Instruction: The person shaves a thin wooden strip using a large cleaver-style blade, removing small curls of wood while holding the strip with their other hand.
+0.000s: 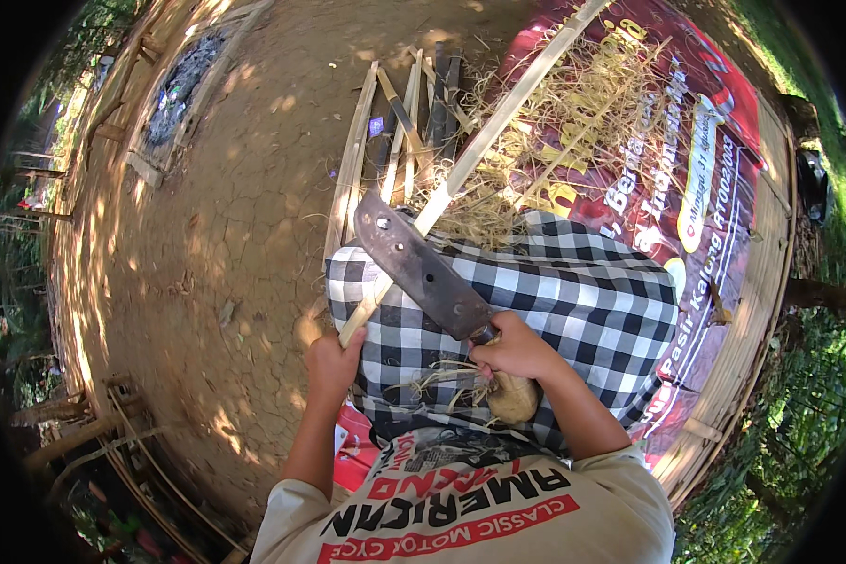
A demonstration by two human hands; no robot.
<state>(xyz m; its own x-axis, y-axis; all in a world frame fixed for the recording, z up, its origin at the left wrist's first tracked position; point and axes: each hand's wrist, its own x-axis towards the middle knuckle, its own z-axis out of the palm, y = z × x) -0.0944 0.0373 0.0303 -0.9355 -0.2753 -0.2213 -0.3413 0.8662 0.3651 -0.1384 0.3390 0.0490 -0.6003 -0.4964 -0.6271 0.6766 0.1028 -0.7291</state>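
My right hand [512,350] is closed round the wooden handle of a machete [428,280], whose rounded handle end shows below the fist. The broad dark blade, with several holes or rivets, points up and left and lies across a long pale bamboo strip [498,122]. My left hand [331,360] grips the near end of that strip beside my knee. From there the strip runs up and right past the top edge of the view. Black-and-white checked cloth [545,305] covers my lap beneath both hands, with a few shavings [451,376] on it.
Several bamboo strips [352,150] lie on bare earth [207,254] ahead. Curly shavings [573,122] are heaped on a red printed banner [724,197] at the right, over a bamboo platform [766,273]. An ash-filled frame [174,99] is at the far left, and bamboo rails [150,461] at the lower left.
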